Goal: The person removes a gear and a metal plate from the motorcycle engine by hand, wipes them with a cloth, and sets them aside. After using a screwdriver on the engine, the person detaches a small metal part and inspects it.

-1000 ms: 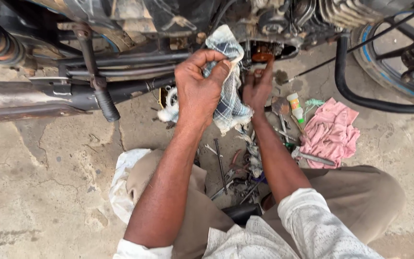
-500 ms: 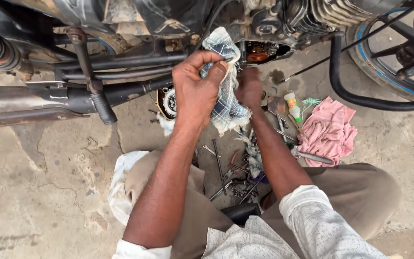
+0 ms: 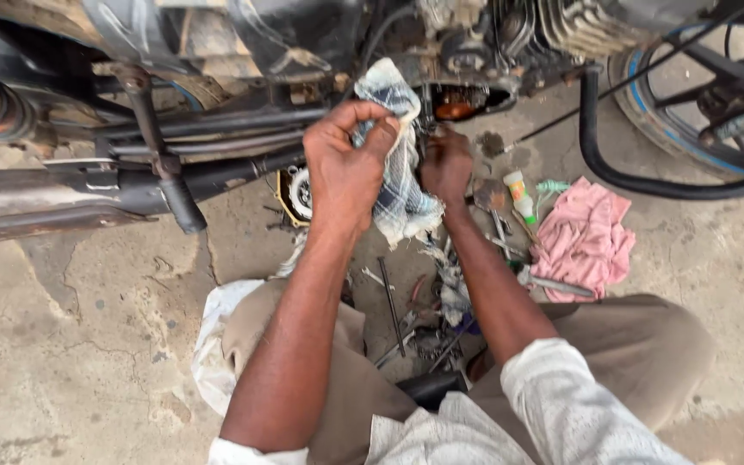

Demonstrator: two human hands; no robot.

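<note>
From my head camera, my left hand (image 3: 344,176) has its fingers clamped on a blue-and-white checked rag (image 3: 399,164), bunched just below the motorcycle engine (image 3: 484,43). My right hand (image 3: 446,164) sits right at the open side of the engine case (image 3: 460,102), where an orange-brown part shows inside; its fingers are curled toward the opening, but I cannot tell whether they grip anything. I judge the work mid-way: the case is already open, a round cover (image 3: 296,194) lies on the concrete floor (image 3: 71,344), and loose hand tools (image 3: 398,310) are spread between my knees, so cleaning and closing up are left. For packages, 1 small tube (image 3: 520,196), whitish with a green band and orange cap, lies on the floor beside a crumpled pink cloth (image 3: 585,237).
</note>
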